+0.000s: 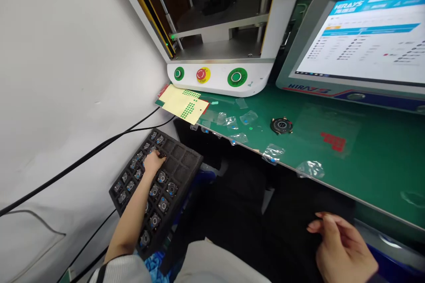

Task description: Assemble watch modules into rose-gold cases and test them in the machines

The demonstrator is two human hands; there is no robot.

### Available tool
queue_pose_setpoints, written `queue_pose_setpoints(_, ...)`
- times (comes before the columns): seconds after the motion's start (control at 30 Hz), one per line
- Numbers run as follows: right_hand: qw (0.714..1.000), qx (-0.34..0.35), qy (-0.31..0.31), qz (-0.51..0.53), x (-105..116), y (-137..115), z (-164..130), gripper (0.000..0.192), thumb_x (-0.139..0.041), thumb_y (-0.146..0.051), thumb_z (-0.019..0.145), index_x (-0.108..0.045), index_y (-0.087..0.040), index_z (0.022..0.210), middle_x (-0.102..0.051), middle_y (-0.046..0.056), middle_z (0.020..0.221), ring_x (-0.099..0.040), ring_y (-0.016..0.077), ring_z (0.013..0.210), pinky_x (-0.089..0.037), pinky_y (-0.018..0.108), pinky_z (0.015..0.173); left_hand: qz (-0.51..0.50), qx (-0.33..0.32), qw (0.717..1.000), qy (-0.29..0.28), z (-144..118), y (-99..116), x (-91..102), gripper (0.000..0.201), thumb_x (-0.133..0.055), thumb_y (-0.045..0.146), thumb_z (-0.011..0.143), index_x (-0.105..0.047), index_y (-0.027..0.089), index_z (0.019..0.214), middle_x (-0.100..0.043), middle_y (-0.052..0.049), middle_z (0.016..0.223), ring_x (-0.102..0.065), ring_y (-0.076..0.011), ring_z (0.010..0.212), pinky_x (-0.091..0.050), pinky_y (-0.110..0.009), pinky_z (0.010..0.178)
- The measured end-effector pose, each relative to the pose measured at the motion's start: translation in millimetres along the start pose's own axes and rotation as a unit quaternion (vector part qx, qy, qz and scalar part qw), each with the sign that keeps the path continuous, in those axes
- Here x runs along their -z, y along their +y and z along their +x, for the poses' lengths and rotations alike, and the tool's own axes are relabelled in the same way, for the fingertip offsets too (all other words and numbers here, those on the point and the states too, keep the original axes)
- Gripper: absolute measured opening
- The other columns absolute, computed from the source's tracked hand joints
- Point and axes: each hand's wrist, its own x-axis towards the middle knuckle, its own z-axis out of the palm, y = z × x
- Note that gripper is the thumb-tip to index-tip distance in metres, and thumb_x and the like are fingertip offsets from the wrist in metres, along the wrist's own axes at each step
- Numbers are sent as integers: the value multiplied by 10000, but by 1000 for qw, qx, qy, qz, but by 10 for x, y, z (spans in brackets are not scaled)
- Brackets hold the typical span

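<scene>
My left hand [153, 162] reaches into the black foam tray [181, 172] at lower left. Its fingers are closed on a dark round watch case [161, 155], mostly hidden by the hand, over one of the tray's compartments. Similar round watch cases [171, 189] with blue dots sit in many other compartments. At lower right, my right hand [345, 247] hangs in front of the bench edge, fingers curled and thumb near the index finger; nothing shows in it. A single black watch case [281, 125] lies on the green bench mat [265, 106], away from both hands.
Behind the mat stands a white machine [219, 82] with two green buttons and a red stop button. A monitor [361, 44] is at right. Yellow sticker sheets [184, 104], clear film pieces [249, 117] and red stickers [334, 141] lie on the mat. Black cables [96, 152] cross at left.
</scene>
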Motion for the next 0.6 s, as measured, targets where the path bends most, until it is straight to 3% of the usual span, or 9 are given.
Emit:
queue_pose_setpoints(0.17, 999, 37, -2, -31, -81, -182, -140, 520, -792, -648, 652, -642, -160, 750, -631, -12, 599, -566, 124, 471, -452, 265, 484, -56, -62, 992, 90, -147, 73, 127, 227, -663, 318, 936, -639, 128, 1058, -682, -54, 988, -687, -217, 884, -580, -373, 788)
queue_pose_setpoints(0.27, 996, 68, -46, -23, -187, -379, -347, 392, -802, -522, 721, -666, -157, 769, -680, 22, 658, -630, 141, 519, -506, 261, 512, -102, -118, 976, 154, -506, 297, 274, 310, -764, 285, 797, -607, 152, 1028, -711, -40, 948, -707, -263, 946, -565, -383, 868)
queue_pose_setpoints(0.33, 992, 95, -82, -4, -292, -527, -510, 298, -771, -446, 778, -667, -171, 828, -706, 35, 712, -681, 159, 571, -560, 275, 563, -154, -188, 952, 185, -836, 530, 328, 411, -803, 263, 729, -585, 185, 1069, -717, -48, 1053, -703, -256, 1016, -549, -382, 945)
queue_pose_setpoints(0.4, 986, 126, -107, 10, -405, -683, -662, 230, -745, -378, 811, -657, -194, 918, -725, 44, 793, -729, 189, 680, -609, 315, 655, -253, -328, 888, 200, -1179, 801, 342, 432, -786, 240, 740, -573, 191, 1113, -721, -72, 1099, -721, -247, 1000, -574, -374, 929)
queue_pose_setpoints(0.47, 975, 170, -140, 20, -495, -847, -787, 273, -756, -289, 802, -639, -221, 1038, -726, 62, 927, -743, 214, 836, -623, 352, 762, -325, -444, 817, 175, -1477, 1066, 334, 401, -751, 186, 780, -565, 189, 1135, -733, -85, 1092, -738, -230, 979, -602, -337, 890)
queue_pose_setpoints(0.6, 950, 253, -173, 53, -545, -1141, -925, 480, -717, -107, 800, -543, -281, 1211, -626, 60, 1124, -670, 173, 1020, -581, 327, 904, -401, -567, 715, 85, -1809, 1438, 317, 355, -722, 125, 835, -565, 174, 1149, -723, -132, 1127, -730, -236, 1028, -622, -317, 881)
